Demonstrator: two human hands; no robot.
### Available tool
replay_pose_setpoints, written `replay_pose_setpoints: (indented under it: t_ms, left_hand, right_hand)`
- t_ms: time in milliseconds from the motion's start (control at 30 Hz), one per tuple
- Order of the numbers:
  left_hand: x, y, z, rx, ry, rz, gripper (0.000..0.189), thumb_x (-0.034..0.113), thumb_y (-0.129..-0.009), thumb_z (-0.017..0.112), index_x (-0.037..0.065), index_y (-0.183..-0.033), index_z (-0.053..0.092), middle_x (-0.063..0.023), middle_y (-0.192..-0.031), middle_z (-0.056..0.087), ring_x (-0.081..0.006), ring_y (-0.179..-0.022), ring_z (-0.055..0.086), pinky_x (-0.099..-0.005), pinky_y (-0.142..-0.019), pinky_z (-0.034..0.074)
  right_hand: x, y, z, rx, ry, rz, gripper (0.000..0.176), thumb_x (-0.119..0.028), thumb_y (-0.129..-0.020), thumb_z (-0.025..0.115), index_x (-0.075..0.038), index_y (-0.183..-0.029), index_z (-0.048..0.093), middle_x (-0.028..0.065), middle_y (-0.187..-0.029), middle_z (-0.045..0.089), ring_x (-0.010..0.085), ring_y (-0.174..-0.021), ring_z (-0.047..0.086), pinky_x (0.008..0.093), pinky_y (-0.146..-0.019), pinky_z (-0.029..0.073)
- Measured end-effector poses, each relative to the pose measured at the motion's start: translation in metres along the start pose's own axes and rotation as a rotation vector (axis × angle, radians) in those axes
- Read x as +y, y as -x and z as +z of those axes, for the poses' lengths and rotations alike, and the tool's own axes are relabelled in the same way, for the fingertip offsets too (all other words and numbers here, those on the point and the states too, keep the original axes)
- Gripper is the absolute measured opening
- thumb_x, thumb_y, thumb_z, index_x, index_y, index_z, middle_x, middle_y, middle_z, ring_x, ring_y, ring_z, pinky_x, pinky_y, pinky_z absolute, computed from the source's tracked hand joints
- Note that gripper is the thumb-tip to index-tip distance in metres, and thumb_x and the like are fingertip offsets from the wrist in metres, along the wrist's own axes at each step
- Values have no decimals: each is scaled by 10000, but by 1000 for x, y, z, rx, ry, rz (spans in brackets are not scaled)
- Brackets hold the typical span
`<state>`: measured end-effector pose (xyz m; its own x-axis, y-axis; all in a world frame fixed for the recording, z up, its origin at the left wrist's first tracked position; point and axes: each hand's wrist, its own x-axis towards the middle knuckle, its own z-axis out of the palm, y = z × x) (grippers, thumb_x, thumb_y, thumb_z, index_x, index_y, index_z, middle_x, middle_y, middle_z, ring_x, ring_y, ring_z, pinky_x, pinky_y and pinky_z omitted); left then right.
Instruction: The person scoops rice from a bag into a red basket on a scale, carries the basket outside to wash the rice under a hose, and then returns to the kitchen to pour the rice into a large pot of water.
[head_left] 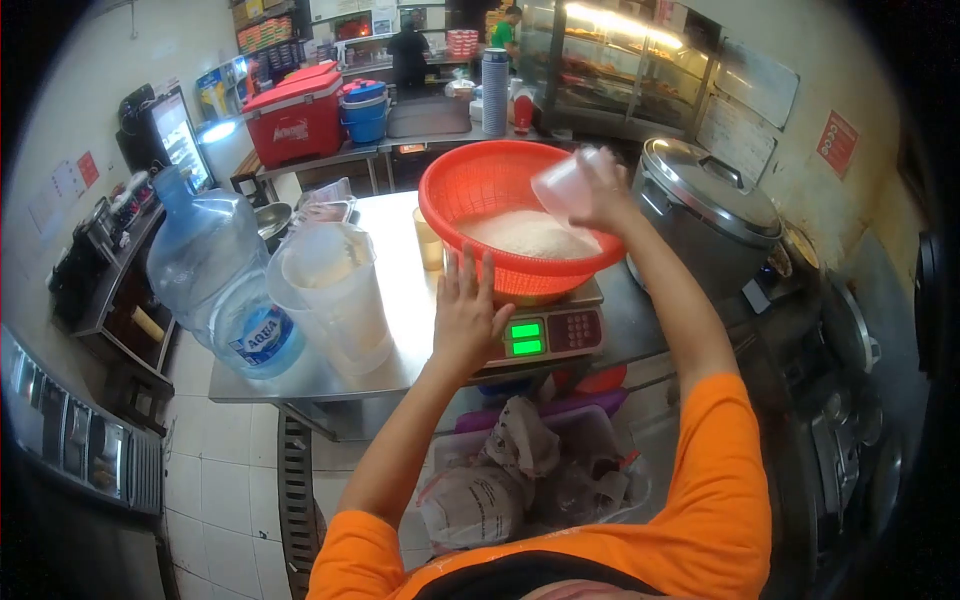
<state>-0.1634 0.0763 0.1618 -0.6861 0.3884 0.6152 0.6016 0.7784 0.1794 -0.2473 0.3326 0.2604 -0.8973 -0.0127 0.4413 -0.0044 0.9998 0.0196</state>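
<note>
Red plastic mesh basket (470,190) sits on top of the grey digital scale with a green display (550,335), with a mound of white rice (525,235) inside it. Up over the basket's far rim, the right hand (605,190) is wrapped around a translucent plastic cup (562,187), which is tipped on its side above the rice. Down in front, the left hand (465,315) is wide open with fingers spread and nothing in its grasp. Its fingertips are right at the basket's near wall, possibly touching it, though that's hard to call from this angle. Scale and basket stand on the stainless steel table (400,290). Left of them are a cloudy plastic pitcher (340,295) and a big blue water bottle (215,270).
</note>
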Motion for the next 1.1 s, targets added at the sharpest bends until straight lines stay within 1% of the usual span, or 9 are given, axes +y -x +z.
replay_pose_setpoints:
  t_ms: [133,267,400,533,800,867,900,967,1100]
  left_hand:
    - [-5,1,11,-109,-60,-6,776,370,-817,521,19,-1370,106,-220,-1418,76,-382,-1306,114,-517,-1013,186]
    - [-4,0,7,-63,-61,13,734,376,-820,513,14,-1358,170,-218,-1406,148,-358,-1306,148,-509,-1018,177]
    - [-6,-1,4,-68,-58,5,710,385,-819,509,22,-1350,208,-211,-1397,185,-366,-1295,180,-510,-1014,184]
    - [-8,3,2,4,67,-1,690,346,-813,539,10,-1337,240,-228,-1352,280,-391,-1273,215,-498,-1007,206]
    - [-19,79,1,61,407,-239,382,211,-823,550,1,-1135,483,-216,-1097,535,-343,-997,523,-380,-855,407]
    - [-22,115,13,-15,467,-360,335,205,-830,543,-1,-1092,508,-197,-1014,572,-329,-927,558,-370,-804,430]
    - [-24,135,21,-79,520,-477,292,199,-837,535,-3,-1048,533,-178,-930,609,-314,-857,592,-361,-754,452]
    - [-24,174,39,-163,591,-580,270,197,-841,529,0,-1025,545,-172,-893,617,-308,-828,602,-358,-730,458]
    - [-25,236,96,-417,697,-788,249,213,-848,517,-2,-959,574,-169,-871,624,-296,-811,613,-347,-700,463]
  right_hand:
    - [4,-23,60,-228,75,-66,1049,-434,-499,728,-101,-1358,226,272,-1337,249,431,-1253,211,530,-1011,196]
    - [7,-40,78,-476,-38,-125,973,-527,-518,673,-117,-1329,324,208,-1317,343,384,-1238,282,550,-926,329]
    - [15,-35,42,-674,-791,234,619,-495,-707,570,-150,-1213,482,108,-1287,406,283,-1155,409,521,-878,374]
    - [29,-30,36,-467,-1087,440,640,-567,-704,550,-188,-1212,462,69,-1249,434,286,-1091,461,497,-793,439]
    - [26,11,-29,-32,-1739,459,877,-599,-700,550,-44,-1313,257,161,-1292,349,322,-1171,373,507,-926,373]
    - [10,45,-66,151,-2076,774,375,-371,-846,465,-38,-929,618,150,-754,624,245,-664,605,331,-616,491]
    - [16,63,-65,151,-2071,801,375,-371,-846,465,-38,-929,618,150,-754,624,245,-664,605,331,-616,491]
    - [42,103,-61,101,-1991,354,824,-590,-744,488,-37,-1310,257,165,-1311,330,341,-1179,360,520,-958,332]
    - [64,215,-52,80,-2047,490,807,-609,-773,417,2,-1288,302,164,-1332,324,346,-1198,355,509,-968,325]
